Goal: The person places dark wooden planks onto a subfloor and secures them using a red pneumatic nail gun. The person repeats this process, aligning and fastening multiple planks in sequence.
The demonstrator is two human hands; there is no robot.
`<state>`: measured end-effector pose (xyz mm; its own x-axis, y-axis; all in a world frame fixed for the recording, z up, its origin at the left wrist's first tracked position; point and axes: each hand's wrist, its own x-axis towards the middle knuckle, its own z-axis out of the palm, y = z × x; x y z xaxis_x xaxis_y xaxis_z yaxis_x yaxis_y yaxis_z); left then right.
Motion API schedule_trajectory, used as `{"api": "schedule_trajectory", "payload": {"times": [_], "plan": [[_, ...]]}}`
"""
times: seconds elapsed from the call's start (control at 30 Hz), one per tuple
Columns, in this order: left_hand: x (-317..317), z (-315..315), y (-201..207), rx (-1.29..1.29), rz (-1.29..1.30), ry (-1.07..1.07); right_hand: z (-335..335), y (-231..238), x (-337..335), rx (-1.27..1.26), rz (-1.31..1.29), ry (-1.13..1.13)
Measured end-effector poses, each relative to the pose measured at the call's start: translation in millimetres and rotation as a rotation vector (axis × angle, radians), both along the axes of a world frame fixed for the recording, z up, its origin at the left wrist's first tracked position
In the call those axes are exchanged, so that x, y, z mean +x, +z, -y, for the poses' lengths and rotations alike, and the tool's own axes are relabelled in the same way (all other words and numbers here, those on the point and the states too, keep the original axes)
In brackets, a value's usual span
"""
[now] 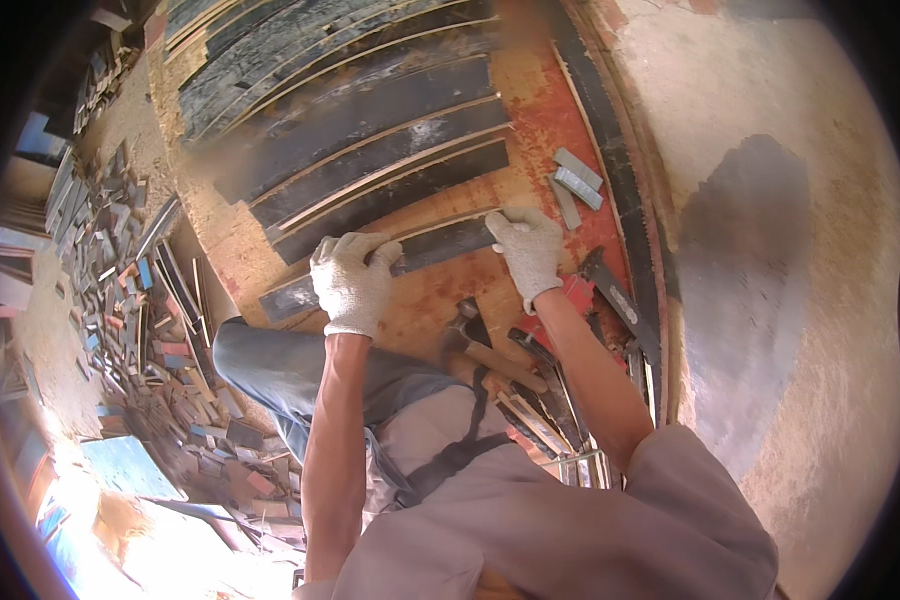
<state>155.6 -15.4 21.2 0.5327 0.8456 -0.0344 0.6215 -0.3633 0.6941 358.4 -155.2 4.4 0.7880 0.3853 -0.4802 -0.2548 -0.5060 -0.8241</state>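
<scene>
A dark strip is held over an orange panel by the left hand and the right hand, both gloved in white. The strip passes beneath and between the two sets of fingers, slanted upward to the right. Near its left end it is gripped by the left hand, the fingers curled over it and the thumb set apart, pointed toward the right hand. Its right end is pinched between the thumb and bent fingers of the right hand. How firmly the left fingertips are pressed underneath seems impossible to tell, as they are hidden.

Beyond the fingers, other strips are laid out in slanting rows. Just beyond the right fingers and to their right, grey bars are grouped. Nearer the wearer than the right fingers, a hammer with a wooden handle is laid down, and a black tool is set farther right. Well to the left of the left fingers, offcuts are heaped.
</scene>
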Motion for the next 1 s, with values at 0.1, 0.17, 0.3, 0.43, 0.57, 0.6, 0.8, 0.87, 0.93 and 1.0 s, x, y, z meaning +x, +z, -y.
{"api": "schedule_trajectory", "payload": {"times": [0.1,0.17,0.3,0.43,0.57,0.6,0.8,0.87,0.93,1.0], "plan": [[6.7,-0.6,-4.4,0.015,0.009,0.01,8.8,-4.1,6.5,0.007,0.032,0.068],[10.6,2.2,-3.3,0.021,0.0,-0.009,31.4,-18.9,14.3,0.005,0.127,0.152],[-0.4,2.3,-9.3,0.035,-0.021,0.028,82.7,53.1,9.3,-0.254,0.507,0.377],[1.8,2.6,-8.9,0.133,-0.049,-0.014,179.2,80.0,4.9,-0.808,0.557,0.76],[3.0,2.9,-12.8,0.139,-0.005,-0.013,200.6,58.2,-7.7,-0.953,0.501,0.811],[3.7,3.6,-15.4,0.14,0.007,0.0,196.8,49.8,-10.4,-0.995,0.487,0.764],[2.7,5.1,-9.6,0.116,0.017,0.016,203.5,37.6,-7.9,-1.094,0.376,0.676],[5.3,5.2,-8.3,0.111,0.007,0.008,204.3,46.9,0.8,-1.035,0.398,0.669],[5.2,4.4,-11.4,0.139,0.013,0.026,188.8,81.8,5.4,-0.893,0.49,0.604],[2.4,5.2,-13.0,0.142,0.013,0.027,169.8,125.8,22.0,-0.707,0.278,0.56]]}}
